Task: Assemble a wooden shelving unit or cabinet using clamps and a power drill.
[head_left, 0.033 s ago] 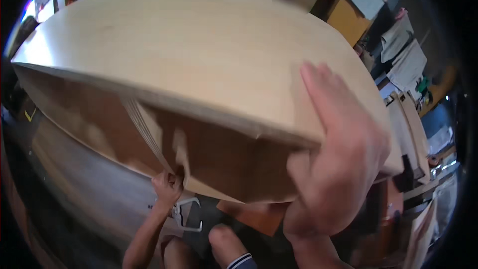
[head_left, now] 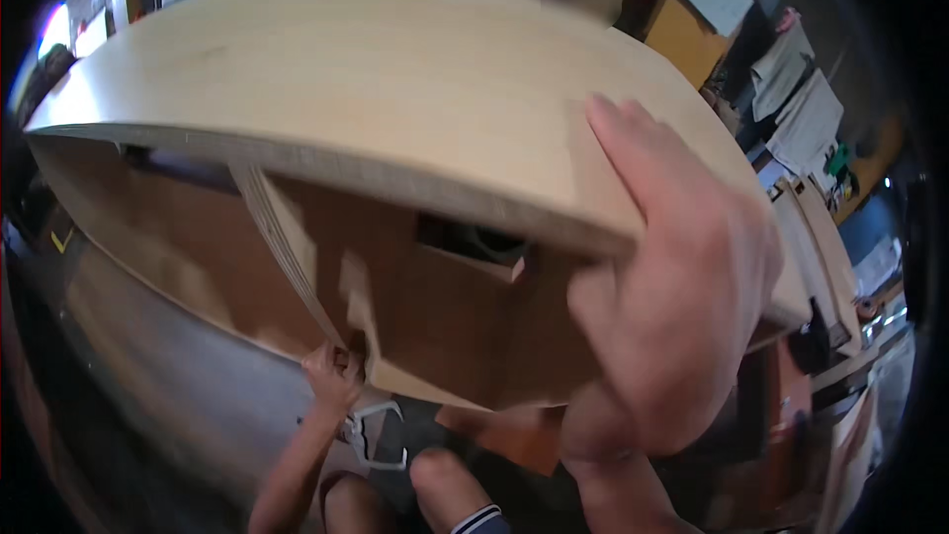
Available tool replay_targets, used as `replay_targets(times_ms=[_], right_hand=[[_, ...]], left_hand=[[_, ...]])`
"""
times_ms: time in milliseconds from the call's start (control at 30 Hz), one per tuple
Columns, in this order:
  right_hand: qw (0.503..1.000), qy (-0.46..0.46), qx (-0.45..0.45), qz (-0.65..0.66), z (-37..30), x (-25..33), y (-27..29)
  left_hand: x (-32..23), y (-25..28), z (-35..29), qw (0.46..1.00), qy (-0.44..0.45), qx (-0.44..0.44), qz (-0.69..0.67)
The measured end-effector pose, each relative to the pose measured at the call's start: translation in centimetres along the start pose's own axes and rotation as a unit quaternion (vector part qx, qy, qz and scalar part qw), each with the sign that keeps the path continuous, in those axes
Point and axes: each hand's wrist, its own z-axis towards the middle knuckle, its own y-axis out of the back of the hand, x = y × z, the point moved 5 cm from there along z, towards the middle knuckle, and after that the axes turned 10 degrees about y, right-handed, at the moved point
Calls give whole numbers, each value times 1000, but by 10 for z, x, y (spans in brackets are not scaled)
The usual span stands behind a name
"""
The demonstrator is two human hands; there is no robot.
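**Hands on a plywood box, top and bottom**

The right hand (head_left: 682, 307) clasps the near edge of the pale plywood panel (head_left: 376, 79), fingers spread over the top face and thumb pressed against the brown front below, so its grip is clamped on the panel. The panel fills the upper view, capping a brown wooden box (head_left: 435, 316). Far below, the left hand (head_left: 331, 376) closes on the box's lower corner, beside a diagonal plywood strip (head_left: 287, 237). A knee (head_left: 445, 480) shows beneath.
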Motion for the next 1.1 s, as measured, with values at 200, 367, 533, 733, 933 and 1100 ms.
replay_targets(times_ms=[200,367,533,733,933,1100], right_hand=[[998,14,-53,-15,-6,-12,-27],[998,20,-51,6,-6,-8,-16],[996,45,-70,-24,-4,-3,-26],[993,36,-108,-27,-8,0,-22],[998,-43,7,-35,-8,2,-24],[983,59,-170,-37,-24,20,-5]], left_hand=[[18,3,16,994,93,19,-47],[17,13,17,990,87,90,-60],[28,5,0,990,122,47,-56],[134,-41,-117,898,254,355,52],[123,-28,-146,775,200,588,119],[143,-19,-161,760,216,608,84]])
